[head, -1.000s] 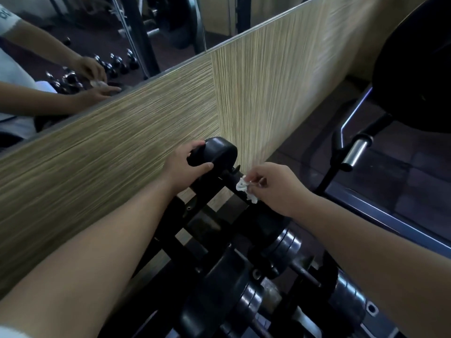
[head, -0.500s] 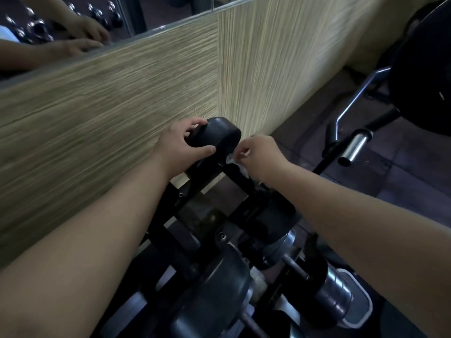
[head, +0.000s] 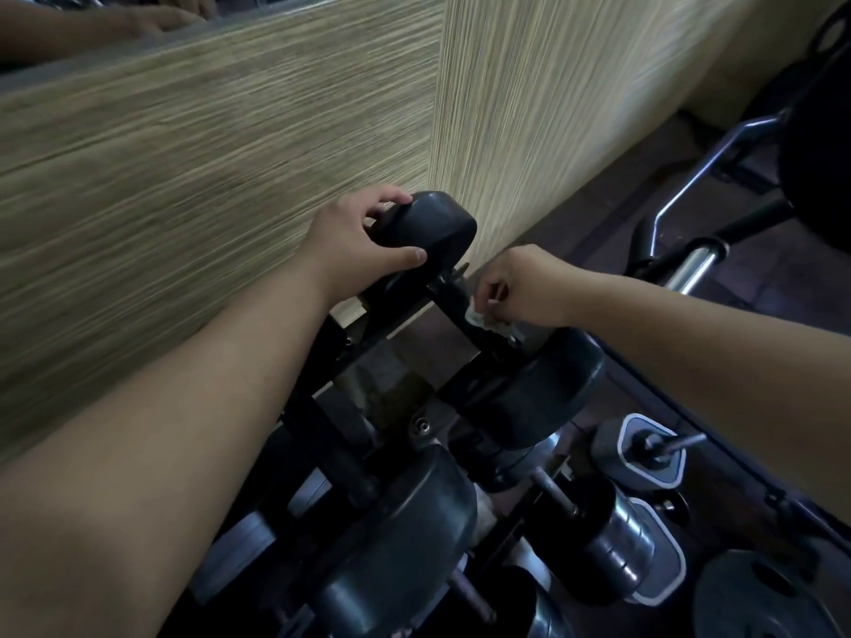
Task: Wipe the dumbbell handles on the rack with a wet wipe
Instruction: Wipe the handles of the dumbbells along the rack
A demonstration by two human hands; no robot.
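Observation:
A black dumbbell lies across the top of the dark rack (head: pixel 322 421). Its far head (head: pixel 428 223) is gripped by my left hand (head: pixel 354 241). Its handle (head: pixel 453 299) runs down to the right toward the near head (head: pixel 543 384). My right hand (head: pixel 529 287) pinches a crumpled white wet wipe (head: pixel 488 322) and presses it onto the lower end of the handle, just above the near head. More dumbbells (head: pixel 405 536) sit on the lower tiers of the rack.
A striped beige wall (head: pixel 230 154) runs close behind the rack, with a mirror above it. To the right stand a chrome bar end (head: pixel 695 264), a curl bar (head: pixel 718 158) and a large black plate. Smaller chrome dumbbells (head: pixel 617 541) sit at the lower right.
My right hand has slid down the handle from next to the far head to the near head, and the wipe shows again. My left hand keeps its grip. The view tilted downward.

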